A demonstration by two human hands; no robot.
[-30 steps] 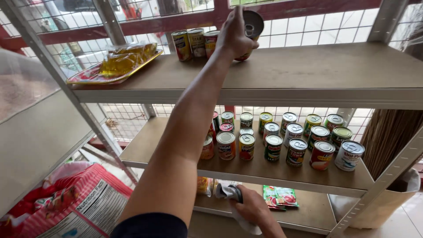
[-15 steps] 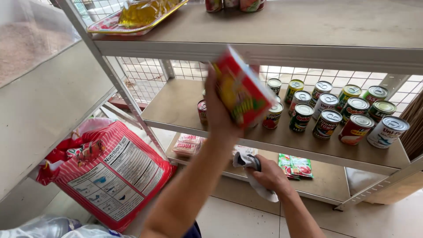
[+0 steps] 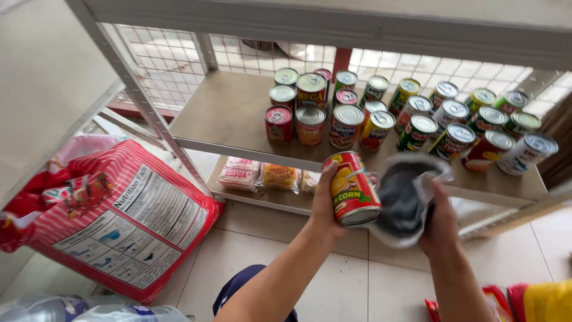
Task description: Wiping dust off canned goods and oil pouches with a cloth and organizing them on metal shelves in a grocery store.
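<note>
My left hand [image 3: 325, 203] grips a red and yellow food can [image 3: 351, 188] tilted in front of me, low before the middle shelf. My right hand [image 3: 438, 223] holds a grey and white cloth [image 3: 405, 200] pressed against the can's right side. Just beyond them, several cans [image 3: 417, 119] stand in rows on the middle shelf [image 3: 226, 113].
A large red and white sack [image 3: 113, 214] leans on the floor at the left. Small food packets [image 3: 259, 176] lie on the bottom shelf. The metal shelf post [image 3: 149, 113] runs diagonally at left. Red and yellow bags [image 3: 524, 301] sit at the bottom right.
My left hand took a can from the top shelf and brought it down. My right hand raised the cloth up against it. The view tilted downward.
</note>
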